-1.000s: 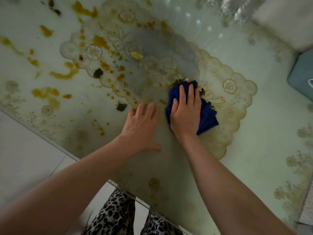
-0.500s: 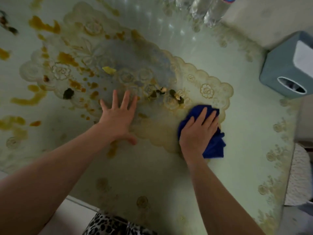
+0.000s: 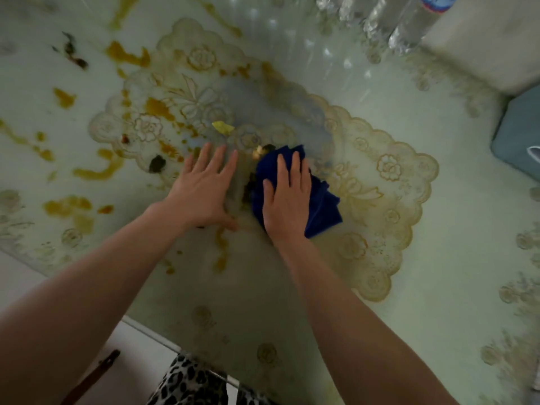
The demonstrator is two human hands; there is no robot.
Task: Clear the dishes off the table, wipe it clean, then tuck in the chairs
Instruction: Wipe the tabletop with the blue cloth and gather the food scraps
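The blue cloth (image 3: 295,188) is pressed flat under the right hand (image 3: 287,200) to gather scraps, while the surface (image 3: 438,258) is braced by the flat, spread left hand (image 3: 204,191).

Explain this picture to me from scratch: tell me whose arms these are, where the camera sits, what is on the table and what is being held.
There is no machine here. A person wears a camera on the head, so you look forward and down along their own arms. The left hand lies flat on the table, fingers straight, holding nothing. The right hand presses a blue cloth flat against the table. Under both lies a lace-patterned placemat. Yellow-brown sauce smears and dark food scraps cover the left part. Clear plastic bottles stand at the far edge, and a grey-blue box sits at the right.
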